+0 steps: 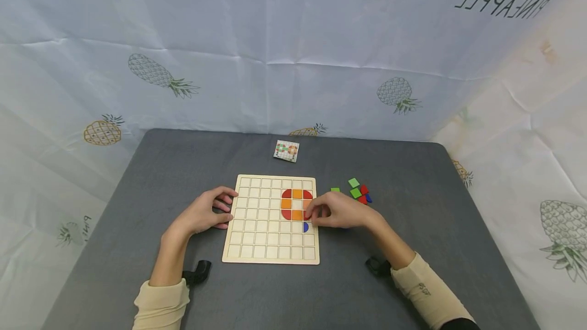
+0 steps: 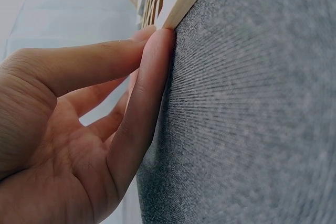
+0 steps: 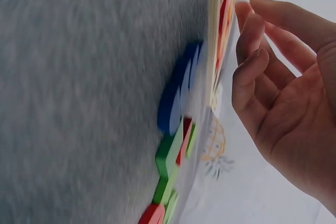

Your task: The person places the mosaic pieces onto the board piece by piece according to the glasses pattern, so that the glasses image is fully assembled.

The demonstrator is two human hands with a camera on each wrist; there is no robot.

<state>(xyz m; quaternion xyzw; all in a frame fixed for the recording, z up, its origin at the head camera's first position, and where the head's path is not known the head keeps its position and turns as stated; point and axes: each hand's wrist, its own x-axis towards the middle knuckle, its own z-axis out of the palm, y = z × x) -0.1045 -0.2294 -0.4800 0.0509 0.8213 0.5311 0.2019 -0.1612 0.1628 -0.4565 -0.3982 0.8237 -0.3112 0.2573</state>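
A pale wooden grid board (image 1: 261,241) lies on the table. Red corner tiles (image 1: 286,214), orange square tiles (image 1: 297,194) and pale squares form a rounded block on its right side. Below that block sits a blue half-round tile (image 1: 305,227). My left hand (image 1: 204,212) touches the board's left edge with thumb and fingertips spread along it. Over the right edge, my right hand (image 1: 341,210) has its fingertips beside the lower right red tile, partly covering it. In the right wrist view its fingers (image 3: 252,35) are loosely bent, with nothing visible between them.
Loose green (image 1: 355,193), red (image 1: 364,189) and blue tiles lie right of the board; several blue pieces (image 3: 176,93) show in the right wrist view. A small pattern card (image 1: 286,151) lies behind the board. A pineapple-print cloth (image 1: 275,90) hangs behind the grey table (image 1: 197,154).
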